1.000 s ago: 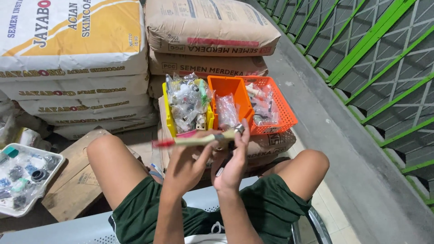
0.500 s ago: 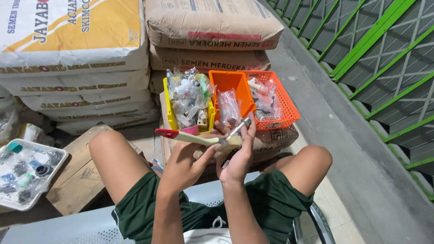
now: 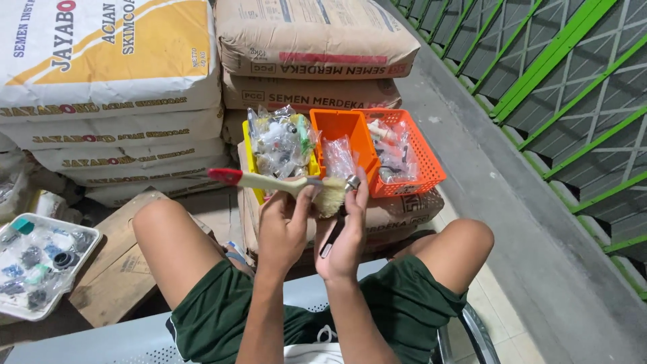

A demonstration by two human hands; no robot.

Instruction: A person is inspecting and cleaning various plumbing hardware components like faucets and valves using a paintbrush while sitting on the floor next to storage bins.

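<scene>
The left hand [image 3: 283,229] is closed around a paintbrush [image 3: 283,183] — thumb and fingers wrapped on the pale wooden handle, the red tip pointing left and the bristles pointing right. The right hand [image 3: 345,232] pinches a small metal part [image 3: 350,182] between thumb and fingertips, held up just right of the bristles, which touch or nearly touch it; a thin dark stem hangs below it across the palm. Both hands are raised above the person's knees, in front of the bins.

Just beyond the hands sit three bins side by side on a sack [image 3: 397,216]: a yellow bin [image 3: 251,158] on the left stuffed with small plastic bags of fittings, an orange bin [image 3: 340,128] in the middle, and an orange mesh basket [image 3: 424,162] on the right. Stacked cement sacks [image 3: 310,40] rise behind them. At the near left a white tray [image 3: 81,263] of small dark parts rests on a wooden board [image 3: 114,276]. A green fence [image 3: 552,74] runs along the right.
</scene>
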